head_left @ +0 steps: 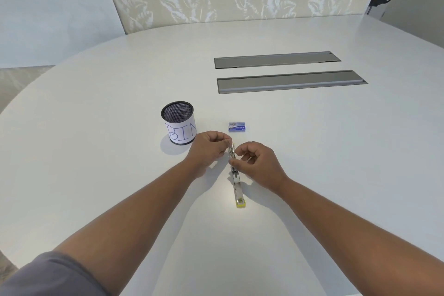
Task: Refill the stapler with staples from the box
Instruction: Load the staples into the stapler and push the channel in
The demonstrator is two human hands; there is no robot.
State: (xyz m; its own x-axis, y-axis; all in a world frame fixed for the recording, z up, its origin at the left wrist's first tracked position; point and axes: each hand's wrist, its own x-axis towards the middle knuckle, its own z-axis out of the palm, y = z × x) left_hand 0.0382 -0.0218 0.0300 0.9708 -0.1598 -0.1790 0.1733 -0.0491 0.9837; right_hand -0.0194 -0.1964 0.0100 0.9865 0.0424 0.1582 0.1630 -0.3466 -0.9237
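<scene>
The stapler (237,190) lies opened out flat on the white table (312,151), a long silver strip with a yellow-green end nearest me. My left hand (209,149) pinches its far part from the left. My right hand (257,163) pinches the same part from the right, fingertips at the metal channel. Whether a strip of staples sits between the fingers is too small to tell. The small blue staple box (237,126) lies shut on the table just beyond the hands.
A black mesh cup (179,122) with a paper label reading "BIN" stands left of the box. Two grey cable-slot covers (288,80) are set into the table farther back. A patterned wall panel rises behind the table.
</scene>
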